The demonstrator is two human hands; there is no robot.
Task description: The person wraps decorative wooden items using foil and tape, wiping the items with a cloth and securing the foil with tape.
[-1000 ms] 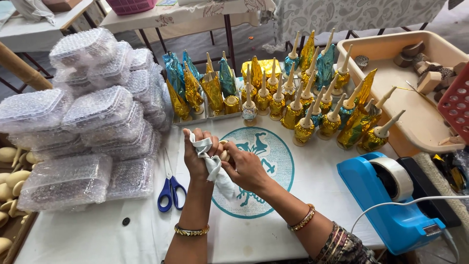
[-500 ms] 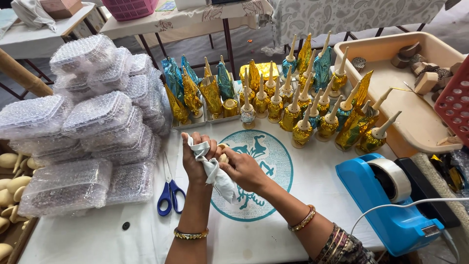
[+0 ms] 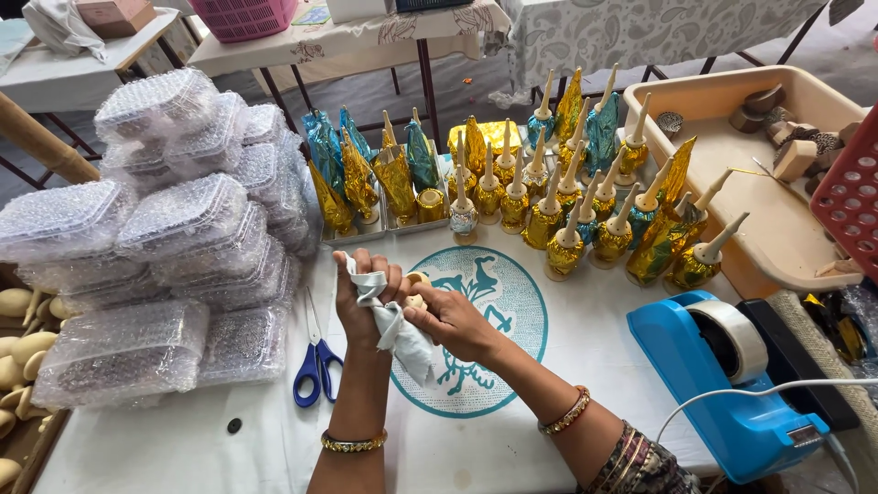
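Cloth [image 3: 402,340]: white, crumpled | left hand [image 3: 361,302] clenched on it | right hand [image 3: 453,322] pinching small tan piece [image 3: 417,280]

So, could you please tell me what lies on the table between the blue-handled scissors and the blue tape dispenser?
In the head view, between scissors and dispenser: both hands, left and right, holding a white cloth.

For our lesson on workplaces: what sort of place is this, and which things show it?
Probably a small craft packing workshop: rows of foil-wrapped ornaments, stacked bubble-wrapped boxes, and a blue tape dispenser on a cloth-covered table.
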